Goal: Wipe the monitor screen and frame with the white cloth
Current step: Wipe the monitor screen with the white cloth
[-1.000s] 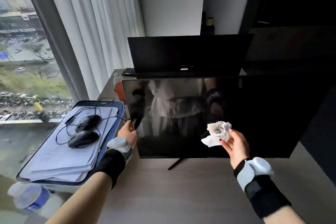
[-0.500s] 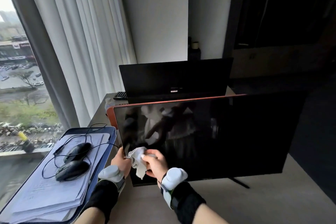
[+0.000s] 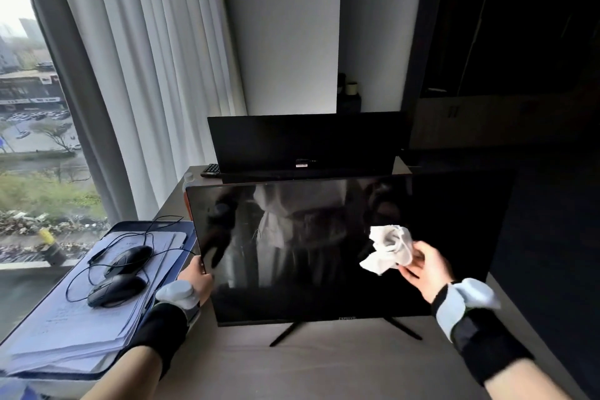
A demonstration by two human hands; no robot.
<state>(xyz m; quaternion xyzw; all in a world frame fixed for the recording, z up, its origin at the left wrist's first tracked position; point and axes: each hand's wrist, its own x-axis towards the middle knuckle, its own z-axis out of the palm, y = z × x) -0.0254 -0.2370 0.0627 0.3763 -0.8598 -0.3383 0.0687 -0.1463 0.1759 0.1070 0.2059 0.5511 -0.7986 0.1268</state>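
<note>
A black monitor (image 3: 454,237) with a dark, reflective screen stands on thin legs on the grey desk (image 3: 324,364) in front of me. My left hand (image 3: 196,279) grips its left edge near the lower corner. My right hand (image 3: 425,266) holds a crumpled white cloth (image 3: 388,248) against the middle-right of the screen. Both wrists wear black bands with pale grey pads.
A second black monitor (image 3: 305,143) stands behind the first, with a keyboard (image 3: 210,169) beside it. On the left, a blue tray (image 3: 107,370) holds stacked papers and two wired black mice (image 3: 115,289). White curtains (image 3: 146,75) and a window fill the left side.
My right hand has carried the cloth from the screen's lower left corner to its middle-right. My left hand stays on the left edge. The head view has shifted.
</note>
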